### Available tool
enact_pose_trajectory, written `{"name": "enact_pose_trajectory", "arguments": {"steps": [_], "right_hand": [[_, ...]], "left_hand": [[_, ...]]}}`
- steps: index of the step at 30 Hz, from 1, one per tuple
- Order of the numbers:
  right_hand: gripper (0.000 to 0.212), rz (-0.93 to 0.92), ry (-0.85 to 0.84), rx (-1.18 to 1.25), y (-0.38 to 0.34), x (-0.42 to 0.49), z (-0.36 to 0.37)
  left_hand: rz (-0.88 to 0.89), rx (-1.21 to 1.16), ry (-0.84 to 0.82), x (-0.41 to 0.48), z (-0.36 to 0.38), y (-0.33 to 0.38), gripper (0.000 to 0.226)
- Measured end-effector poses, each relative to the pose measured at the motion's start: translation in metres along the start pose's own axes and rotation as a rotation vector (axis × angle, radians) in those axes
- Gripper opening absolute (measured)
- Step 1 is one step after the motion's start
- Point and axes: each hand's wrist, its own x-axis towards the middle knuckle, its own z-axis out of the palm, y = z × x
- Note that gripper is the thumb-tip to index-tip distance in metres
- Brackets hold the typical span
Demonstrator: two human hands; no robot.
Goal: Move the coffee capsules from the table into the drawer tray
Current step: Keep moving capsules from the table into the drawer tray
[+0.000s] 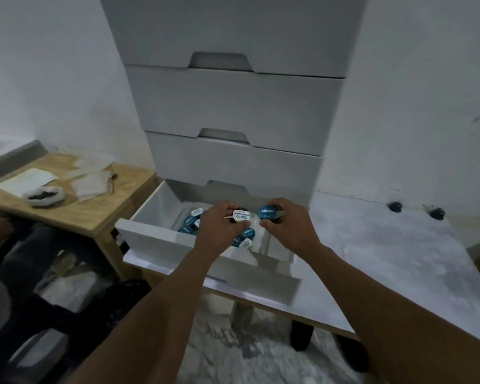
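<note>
Held pair: left hand point(219, 227) pinches white capsule point(241, 216), right hand point(287, 225) grips blue capsule point(266, 212), lids tilted up, both directly above the open tray point(161, 206), stored capsules point(190, 221) beneath the left grip.

The bare left forearm point(155, 300), entering from 7 o'clock, and the bare right forearm point(372, 295), from 4 o'clock, are uncovered from frame edge to wrist. The left grip point(218, 227) and right grip point(287, 225) are bare hands.

EXCELSO reads on the blue capsule lid point(266, 212) and the white capsule lid point(241, 216)
</note>
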Motion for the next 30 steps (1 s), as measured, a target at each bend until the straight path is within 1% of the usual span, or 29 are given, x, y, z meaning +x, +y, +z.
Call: {"name": "enact_pose_trajectory", "arguments": {"steps": [7,10,13,20,27,30], "right_hand": [[0.035,0.087,0.071,0.001,-0.029,0.037,0.070],[0.034,0.149,0.111,-0.004,-0.041,0.047,0.096],[0.033,0.215,0.115,-0.003,-0.047,0.053,0.114],[0.038,0.299,0.080,-0.075,-0.036,0.067,0.137],[0.033,0.317,0.045,-0.057,-0.020,0.094,0.158],[0.037,0.316,0.010,-0.094,-0.013,0.103,0.163]], "left_hand": [[0.048,0.059,-0.105,0.058,-0.062,-0.033,0.031],[0.049,0.079,-0.187,0.082,-0.086,-0.048,0.028],[0.063,0.097,-0.238,0.100,-0.099,-0.058,0.025],[0.025,0.151,-0.289,0.125,-0.102,-0.090,0.033],[-0.008,0.208,-0.330,0.149,-0.093,-0.114,0.040],[-0.017,0.258,-0.366,0.158,-0.087,-0.121,0.044]]}}
